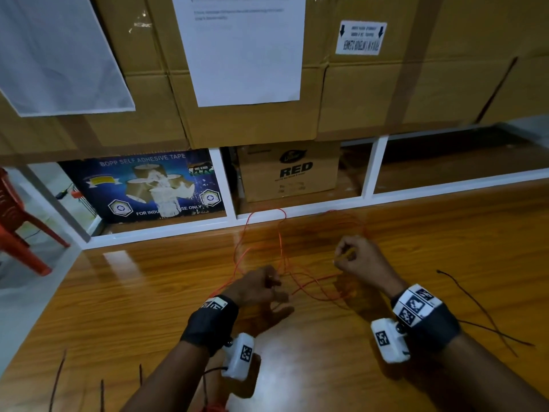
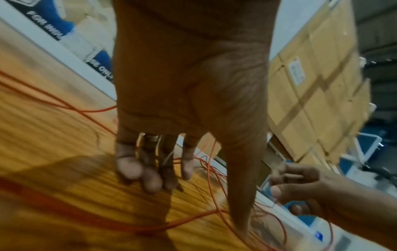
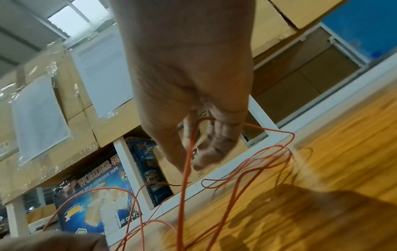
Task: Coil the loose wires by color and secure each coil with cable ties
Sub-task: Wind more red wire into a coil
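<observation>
A long orange wire lies in loose tangled loops on the wooden table between my hands. My right hand is raised in a fist just right of the tangle. In the right wrist view its curled fingers hold a strand of the orange wire, which hangs down from them. My left hand hovers low over the near loops. Its fingers hang relaxed and its thumb is stretched apart from them, with orange strands passing beside and behind them.
Thin dark wires lie on the table at the right and the near left. A white shelf frame with a cardboard box and a blue tape carton borders the table's far edge. A red chair stands at the left.
</observation>
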Demonstrator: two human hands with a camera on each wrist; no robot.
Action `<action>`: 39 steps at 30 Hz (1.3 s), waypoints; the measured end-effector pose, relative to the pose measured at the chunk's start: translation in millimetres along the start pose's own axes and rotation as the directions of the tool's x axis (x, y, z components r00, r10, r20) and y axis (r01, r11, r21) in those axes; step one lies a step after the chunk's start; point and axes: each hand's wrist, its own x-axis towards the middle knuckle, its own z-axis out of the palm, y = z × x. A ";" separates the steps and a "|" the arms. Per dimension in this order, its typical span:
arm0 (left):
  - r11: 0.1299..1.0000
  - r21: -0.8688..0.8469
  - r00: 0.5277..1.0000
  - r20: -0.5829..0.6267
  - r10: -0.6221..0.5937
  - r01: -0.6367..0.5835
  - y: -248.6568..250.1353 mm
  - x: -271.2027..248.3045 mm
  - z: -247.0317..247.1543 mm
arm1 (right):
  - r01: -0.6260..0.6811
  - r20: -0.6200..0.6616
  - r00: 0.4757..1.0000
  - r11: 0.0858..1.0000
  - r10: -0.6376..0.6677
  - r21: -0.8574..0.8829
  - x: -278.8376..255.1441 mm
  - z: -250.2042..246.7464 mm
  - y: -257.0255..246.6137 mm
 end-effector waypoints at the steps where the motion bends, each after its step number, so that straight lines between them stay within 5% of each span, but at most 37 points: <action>1: 0.994 0.110 0.999 0.045 -0.021 0.016 -0.2 -1.6 2.8 | -0.046 0.041 0.998 0.998 0.048 -0.051 -0.2 0.6 3.3; 4: 0.937 0.350 0.998 0.055 -0.033 0.011 -6.8 -6.6 10.1 | -0.150 0.064 0.984 0.970 0.165 -0.194 -3.8 3.0 12.4; 10: 0.879 0.470 0.997 0.028 0.068 -0.074 -8.2 -16.0 20.8 | -0.197 -0.056 0.980 0.932 0.188 -0.306 -15.7 -4.5 8.2; 15: 0.771 0.621 0.989 0.063 0.131 -0.142 -1.5 -26.5 30.8 | -0.090 -0.157 0.988 0.858 0.012 -0.505 -38.7 1.6 -41.3; 18: 0.730 0.661 0.984 0.078 0.162 -0.173 6.2 -37.8 27.1 | 0.100 0.103 0.993 0.827 -0.051 -0.553 -61.9 25.1 -66.0; 20: 0.776 0.586 0.971 0.090 0.223 -0.233 16.4 -52.5 18.0 | 0.151 0.309 0.950 0.817 0.035 -0.556 -75.9 41.2 -69.4; 22: 0.810 0.488 0.942 0.089 0.324 -0.325 28.5 -73.1 4.4 | 0.194 0.372 0.926 0.765 0.063 -0.614 -83.5 52.9 -62.9; 27: 0.889 0.146 0.894 -0.053 0.446 -0.435 39.3 -125.9 -40.1 | 0.216 0.190 0.973 0.802 -0.130 -0.557 -74.0 41.8 -42.0; 31: 0.856 -0.145 0.843 -0.317 0.434 -0.496 30.1 -152.2 -83.1 | 0.104 -0.024 0.994 0.987 -0.108 -0.126 -62.5 2.3 -43.7; 35: 0.665 -0.559 0.829 -0.532 0.172 -0.496 17.3 -165.3 -106.9 | -0.032 -0.232 0.971 0.996 0.051 0.083 -52.8 -26.3 -49.4; 39: 0.390 -0.766 0.831 -0.556 -0.005 -0.510 8.7 -170.0 -115.0 | -0.113 -0.399 0.883 0.938 0.246 0.327 -43.6 -37.7 -40.6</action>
